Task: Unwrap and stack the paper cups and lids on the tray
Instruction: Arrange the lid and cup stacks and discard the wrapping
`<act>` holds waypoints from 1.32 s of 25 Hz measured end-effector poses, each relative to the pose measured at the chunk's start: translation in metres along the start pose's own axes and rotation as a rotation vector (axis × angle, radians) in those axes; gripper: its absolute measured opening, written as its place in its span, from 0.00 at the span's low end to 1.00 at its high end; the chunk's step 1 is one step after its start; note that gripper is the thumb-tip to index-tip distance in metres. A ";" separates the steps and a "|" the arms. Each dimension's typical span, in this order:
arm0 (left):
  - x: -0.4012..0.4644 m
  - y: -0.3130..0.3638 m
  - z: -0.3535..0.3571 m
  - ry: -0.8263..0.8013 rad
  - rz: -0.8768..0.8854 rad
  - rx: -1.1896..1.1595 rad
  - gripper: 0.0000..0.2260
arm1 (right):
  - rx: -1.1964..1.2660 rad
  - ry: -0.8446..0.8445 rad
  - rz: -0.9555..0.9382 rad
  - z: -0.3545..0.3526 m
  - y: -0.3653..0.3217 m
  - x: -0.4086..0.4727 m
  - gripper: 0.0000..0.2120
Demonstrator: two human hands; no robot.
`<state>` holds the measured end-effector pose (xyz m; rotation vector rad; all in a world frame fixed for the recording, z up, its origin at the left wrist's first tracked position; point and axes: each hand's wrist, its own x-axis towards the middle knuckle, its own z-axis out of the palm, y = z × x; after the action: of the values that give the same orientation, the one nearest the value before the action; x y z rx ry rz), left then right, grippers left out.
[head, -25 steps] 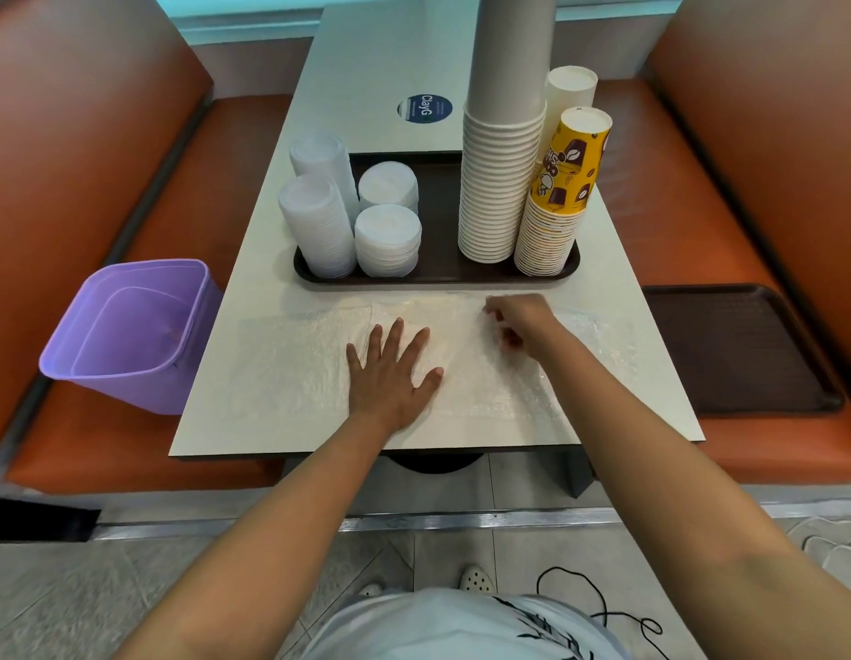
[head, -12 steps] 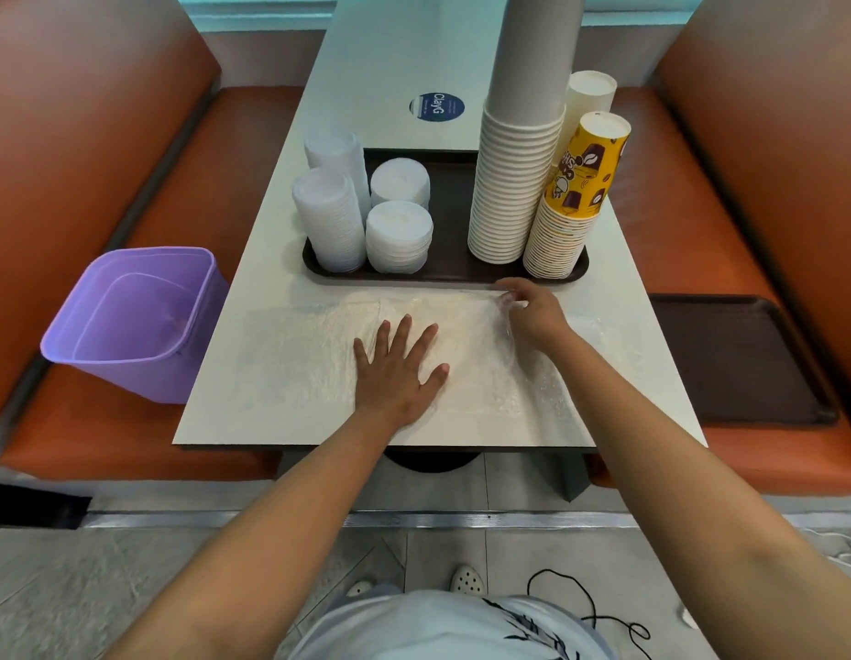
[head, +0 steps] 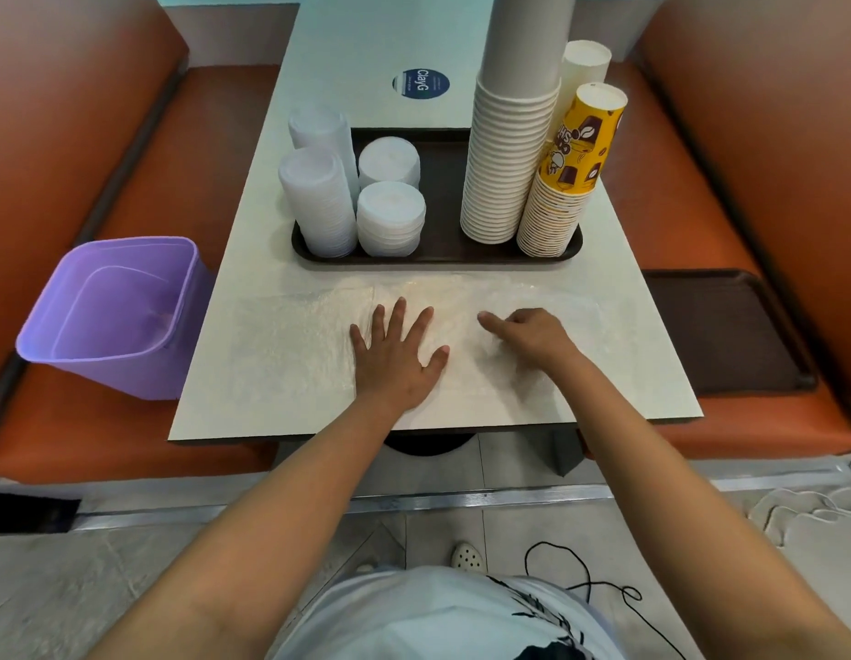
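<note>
Left hand (head: pixel 398 359): fingers spread, palm flat on clear plastic wrap (head: pixel 290 345) lying on the counter (head: pixel 252 259). Right hand (head: pixel 528 336), just beside it: grip curled, apparently pinching the wrap, forefinger pointing toward the left hand. Beyond both hands, dark tray (head: pixel 442 202): lid stacks (head: pixel 318 202) beyond the left, white paper cups (head: pixel 504 154) and yellow printed cups (head: pixel 561 202) beyond the right

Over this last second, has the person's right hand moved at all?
Yes. The right hand has pulled back from the near edge of the tray toward the person, and now rests on the plastic wrap, nearer the left hand.
</note>
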<state>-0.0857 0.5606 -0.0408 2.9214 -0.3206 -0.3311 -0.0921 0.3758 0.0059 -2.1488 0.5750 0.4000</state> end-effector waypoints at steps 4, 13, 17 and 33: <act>-0.003 -0.001 0.000 -0.014 0.003 -0.010 0.28 | 0.280 -0.133 -0.105 0.013 0.004 -0.025 0.05; -0.002 -0.001 -0.001 -0.020 0.030 -0.005 0.28 | -0.031 -0.147 -0.084 0.000 0.027 -0.040 0.06; -0.002 -0.002 -0.001 -0.030 0.040 -0.001 0.28 | 0.017 -0.182 -0.025 -0.005 0.029 -0.041 0.08; -0.002 -0.003 -0.002 -0.053 0.057 0.014 0.29 | -0.444 0.486 -0.258 0.007 -0.032 -0.033 0.18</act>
<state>-0.0868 0.5642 -0.0391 2.9141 -0.4141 -0.4004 -0.1035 0.4070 0.0390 -2.7328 0.4923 -0.1644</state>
